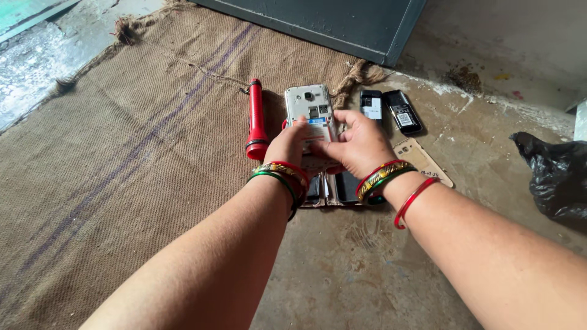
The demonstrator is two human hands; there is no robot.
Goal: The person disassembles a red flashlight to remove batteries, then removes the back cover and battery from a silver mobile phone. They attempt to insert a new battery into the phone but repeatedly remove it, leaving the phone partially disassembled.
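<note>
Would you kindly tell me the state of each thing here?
White phone: back cover off, held in both hands.
Left hand: gripping the phone.
Right hand: gripping the phone.
Back cover: detached, lying flat.
Red torch: lying on burlap mat.
Black bag: crumpled.

Red torch (256,120) on burlap mat (122,153); black bag (553,177) right.

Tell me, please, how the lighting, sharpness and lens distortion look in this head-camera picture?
Head view: soft, even daylight with faint shadows; pale glare on the wet floor at upper left; the open-backed phone held by the left hand and right hand is sharp; the red torch is crisp; forearms at the bottom edge look stretched by the wide lens.
</note>
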